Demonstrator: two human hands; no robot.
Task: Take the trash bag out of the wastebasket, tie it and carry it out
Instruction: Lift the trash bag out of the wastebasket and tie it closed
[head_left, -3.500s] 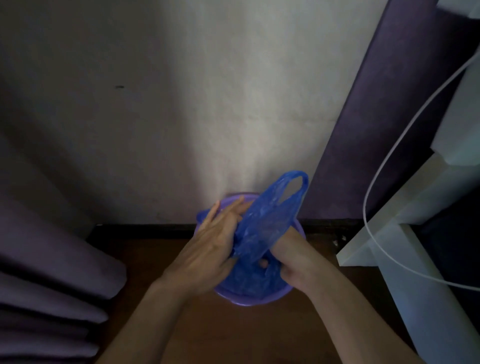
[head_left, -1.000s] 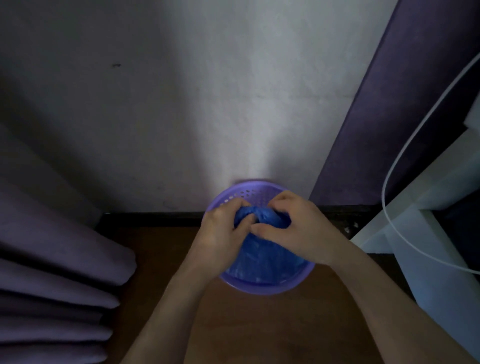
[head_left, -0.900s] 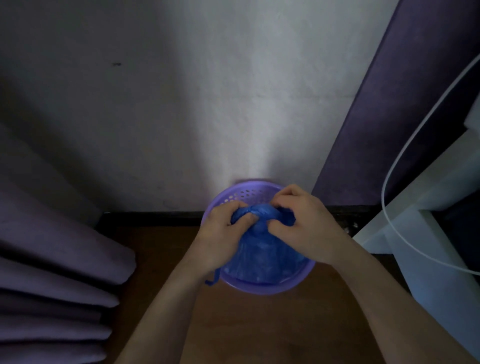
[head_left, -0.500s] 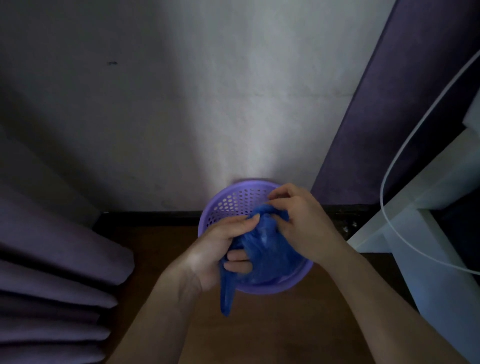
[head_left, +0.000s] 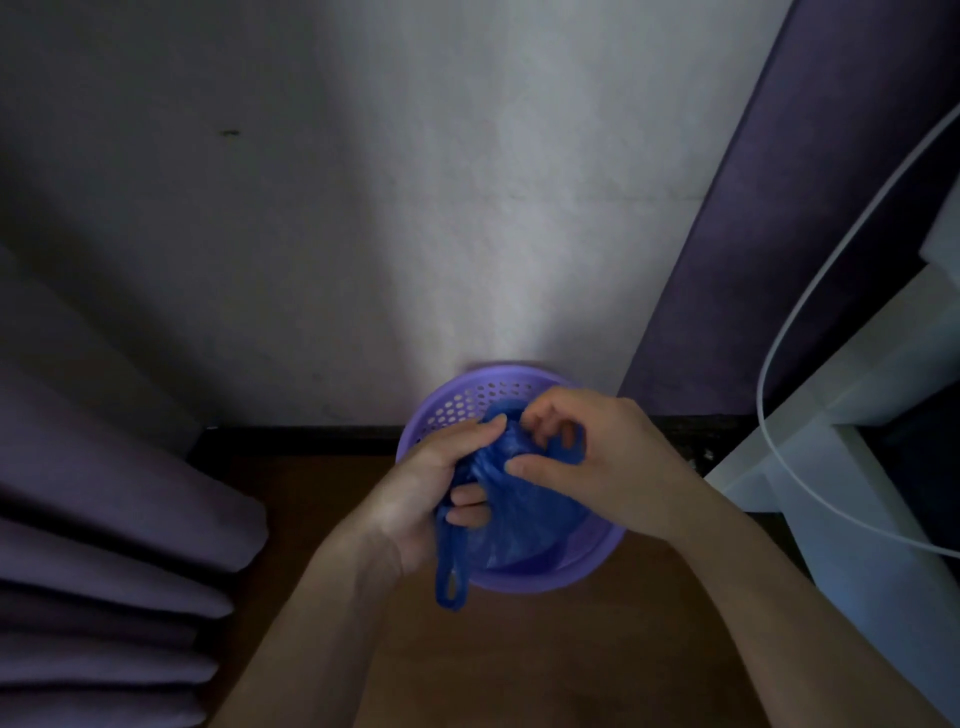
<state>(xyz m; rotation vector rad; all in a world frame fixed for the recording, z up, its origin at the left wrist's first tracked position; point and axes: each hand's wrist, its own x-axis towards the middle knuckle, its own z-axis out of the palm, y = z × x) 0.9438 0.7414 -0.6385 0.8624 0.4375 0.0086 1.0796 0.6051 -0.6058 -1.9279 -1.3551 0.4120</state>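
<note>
A: What does the left hand (head_left: 421, 488) hold?

B: Its fingers (head_left: 469, 497) are curled round the gathered neck of the blue trash bag (head_left: 524, 519). One handle loop (head_left: 448, 571) hangs down from under this hand, over the near rim of the wastebasket (head_left: 524, 586).

A: And the right hand (head_left: 608, 462)?

B: It is closed too. It pinches the other handle (head_left: 570, 449) on the far side of the neck, towards the wall (head_left: 467, 208), and its thumb lies against the neck.

A: So where is the bag compared with the hands?

B: It is between them and just below. The neck is at the fingertips of both, and the body sits inside the wastebasket, which stands on the floor (head_left: 519, 670) against the wall.

A: Which relation matters for the next move?

B: I think it is the two handles. They lie on opposite sides of the neck: the near one hangs free below the left hand, and the far one is with the right hand. To tie the knot, they probably must cross over the neck. The left hand is nearer to the free loop.
</note>
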